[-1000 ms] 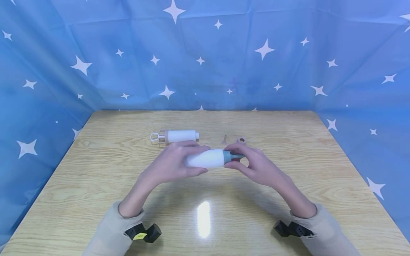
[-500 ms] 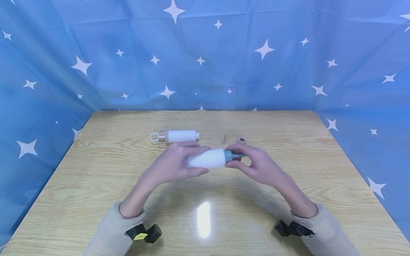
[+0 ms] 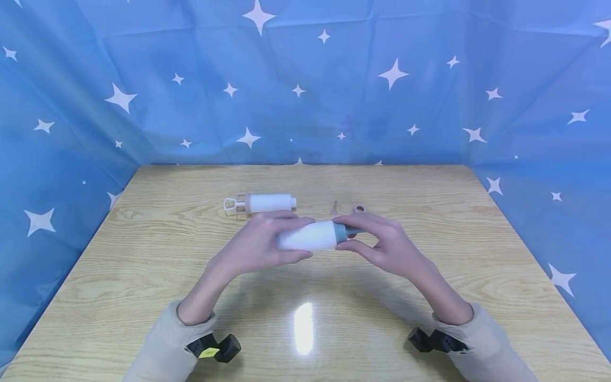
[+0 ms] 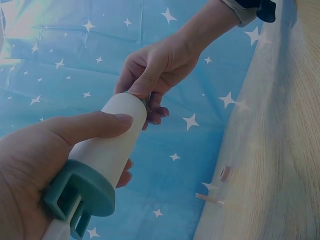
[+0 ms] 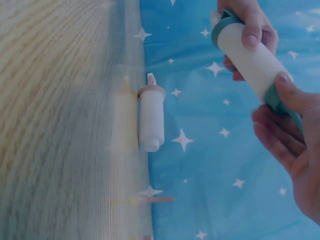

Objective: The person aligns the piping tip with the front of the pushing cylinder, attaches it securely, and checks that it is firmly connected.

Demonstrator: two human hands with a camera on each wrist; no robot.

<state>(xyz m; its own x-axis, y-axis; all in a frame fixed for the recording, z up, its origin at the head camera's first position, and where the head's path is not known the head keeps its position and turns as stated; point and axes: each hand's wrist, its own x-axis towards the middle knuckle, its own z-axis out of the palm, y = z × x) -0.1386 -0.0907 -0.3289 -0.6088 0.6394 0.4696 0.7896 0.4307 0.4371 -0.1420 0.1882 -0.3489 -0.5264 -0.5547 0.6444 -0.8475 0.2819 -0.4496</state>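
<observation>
A white-barrelled dessert syringe (image 3: 312, 236) with teal end fittings is held off the table, lying roughly level between both hands. My left hand (image 3: 260, 241) grips the barrel, its thumb along the white side in the left wrist view. Behind that thumb sits the teal handle end (image 4: 87, 190). At the other end my right hand (image 3: 384, 248) pinches the teal nozzle collar (image 5: 273, 99) between thumb and fingers. The thin teal nozzle points right, partly hidden by the fingers.
A second white syringe (image 3: 270, 203) with a pinkish collar and ring handle lies behind the left hand. Beyond the right hand are a small pinkish nozzle (image 3: 335, 208) and a pinkish ring cap (image 3: 360, 208). A blue starry curtain (image 3: 305, 106) borders the wooden table (image 3: 143, 265).
The right hand's fingers have shifted slightly on the teal collar, and its index finger reaches further over it. The syringe has moved a touch to the right; the left hand keeps its grip.
</observation>
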